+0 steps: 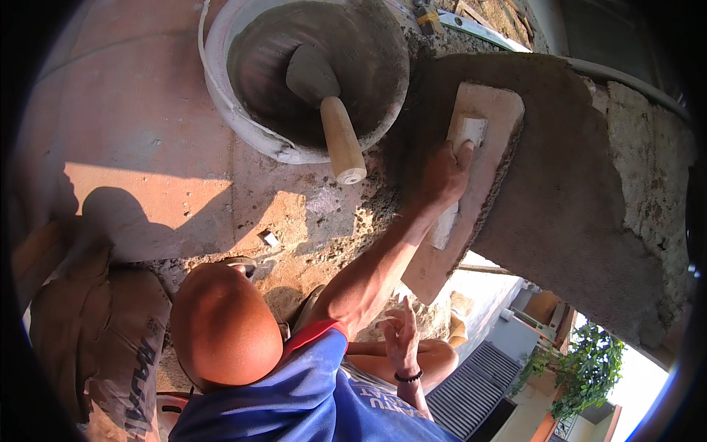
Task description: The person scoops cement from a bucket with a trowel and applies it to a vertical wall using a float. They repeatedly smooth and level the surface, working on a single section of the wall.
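A long, pale plastering float [492, 132] lies against a broad band of grey wet mortar [567, 177]. My left hand [447, 175] is closed round the float's white handle, the arm stretched up and to the right. Below the float's lower end, my right hand [401, 335], with a dark bead bracelet at the wrist, is raised with its fingers apart and nothing in it. Left of the float, a white bucket [221, 96] holds grey mortar. A trowel [342, 140] rests in it, its blade smeared and its wooden handle leaning over the rim.
Coarse, uneven plaster [652, 169] borders the smooth mortar at the right. A spirit level [482, 29] lies beyond the bucket. A brown printed sack [110, 331] stands at lower left, beside my bent knee [224, 324]. A small whitish scrap [269, 238] lies on the dusty ground.
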